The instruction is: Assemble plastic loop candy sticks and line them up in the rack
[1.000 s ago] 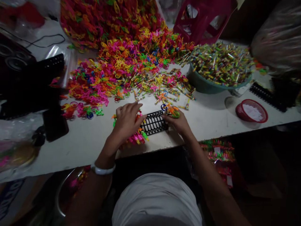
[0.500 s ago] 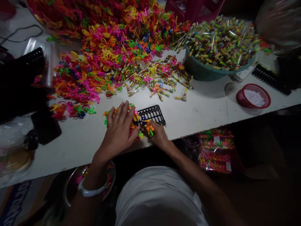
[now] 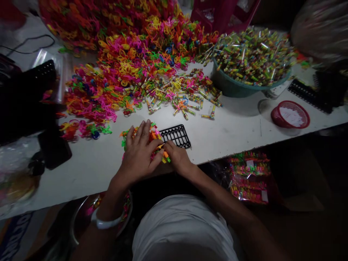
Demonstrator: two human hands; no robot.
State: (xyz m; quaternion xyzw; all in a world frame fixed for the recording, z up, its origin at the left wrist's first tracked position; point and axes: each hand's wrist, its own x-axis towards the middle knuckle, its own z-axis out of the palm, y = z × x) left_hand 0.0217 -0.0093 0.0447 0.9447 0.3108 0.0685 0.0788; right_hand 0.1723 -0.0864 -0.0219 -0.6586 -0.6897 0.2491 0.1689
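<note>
A black plastic rack lies on the table in front of me, its right part showing bare slots. Small bright plastic toys cover its left part. Flat over these toys rests my left hand, fingers stretched out, with the thumb and forefinger close to my right hand. My right hand is closed at the rack's near edge, its fingertips pinching a small orange and green plastic toy. The fingers partly hide what lies between the two hands.
Behind the rack spreads a big heap of coloured plastic toys, with small clear tubes at its front. A green basin full of tubes stands right of it, beside a red basket of paper slips. A dark phone lies left.
My right hand has moved slightly left, bringing the orange and green toy against the filled part of the rack. The left thumb and forefinger have closed in towards it.
</note>
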